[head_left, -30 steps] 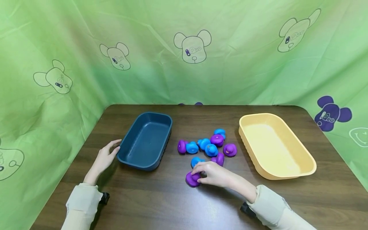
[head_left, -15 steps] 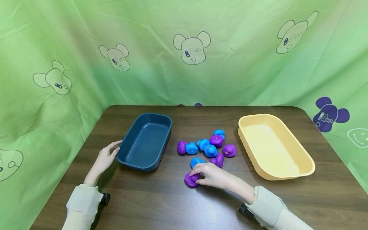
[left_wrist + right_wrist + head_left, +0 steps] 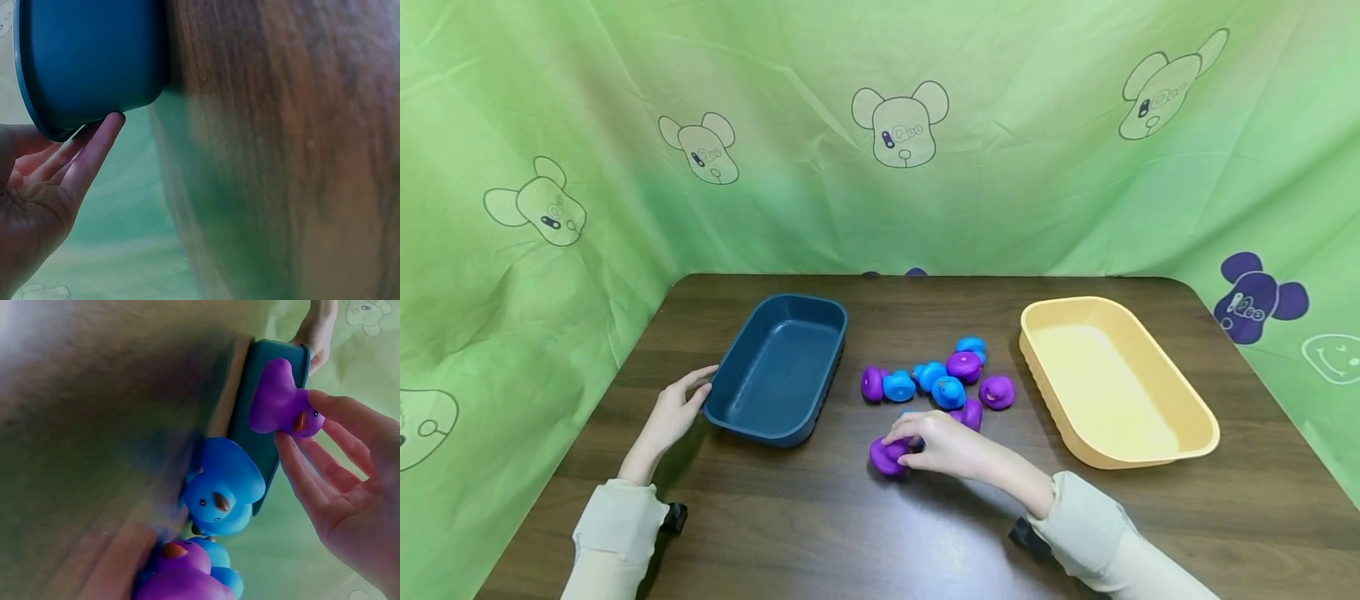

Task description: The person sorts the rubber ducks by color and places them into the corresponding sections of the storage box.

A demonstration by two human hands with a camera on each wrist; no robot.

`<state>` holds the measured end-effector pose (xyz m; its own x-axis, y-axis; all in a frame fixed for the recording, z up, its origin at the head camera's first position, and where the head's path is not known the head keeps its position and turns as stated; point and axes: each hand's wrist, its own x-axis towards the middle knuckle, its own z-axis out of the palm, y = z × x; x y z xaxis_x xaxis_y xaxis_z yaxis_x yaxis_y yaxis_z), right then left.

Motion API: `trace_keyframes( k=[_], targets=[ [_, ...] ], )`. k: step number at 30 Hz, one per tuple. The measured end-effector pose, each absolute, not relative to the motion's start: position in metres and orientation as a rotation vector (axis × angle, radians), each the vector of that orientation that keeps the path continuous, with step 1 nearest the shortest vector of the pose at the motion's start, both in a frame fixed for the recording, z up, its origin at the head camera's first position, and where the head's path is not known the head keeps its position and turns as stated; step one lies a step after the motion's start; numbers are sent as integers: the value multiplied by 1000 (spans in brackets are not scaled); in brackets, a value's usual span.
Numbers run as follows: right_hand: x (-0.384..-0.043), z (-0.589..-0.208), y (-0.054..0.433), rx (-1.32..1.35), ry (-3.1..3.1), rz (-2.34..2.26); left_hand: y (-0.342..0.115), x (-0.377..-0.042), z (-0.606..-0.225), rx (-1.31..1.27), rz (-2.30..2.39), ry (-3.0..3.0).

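A purple rubber duck (image 3: 888,457) is pinched by its head between the thumb and fingers of my right hand (image 3: 943,446). In the right wrist view this purple duck (image 3: 275,400) hangs tilted, its base pointing away from the hand. A blue duck (image 3: 228,478) lies beside it, mostly hidden by my hand in the head view. My left hand (image 3: 673,412) touches the outer left side of a dark blue bin (image 3: 760,433). The left wrist view shows nearly straight fingers (image 3: 94,153) against the wall of this blue bin (image 3: 94,62), just under its rim.
Several blue and purple ducks (image 3: 950,392) lie loosely grouped mid-table, some on their sides. To their right stands a yellow bin (image 3: 1120,464). The brown wooden table (image 3: 820,533) meets a green printed cloth (image 3: 775,225) behind.
My right hand has lifted the purple duck slightly and shifted it a little left and away from me, now covering most of the blue duck behind. The left hand keeps its place on the blue bin.
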<state>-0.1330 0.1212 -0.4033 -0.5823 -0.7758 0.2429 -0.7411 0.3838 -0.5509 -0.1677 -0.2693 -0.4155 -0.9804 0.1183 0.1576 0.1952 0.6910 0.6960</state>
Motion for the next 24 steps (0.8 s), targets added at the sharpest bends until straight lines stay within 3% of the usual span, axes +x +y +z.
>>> trace_keyframes(
  k=[24],
  targets=[
    [-157, -379, 97, -1217, 2520, -1118, -270, -169, -416, -231, -1158, -2812]
  ],
)
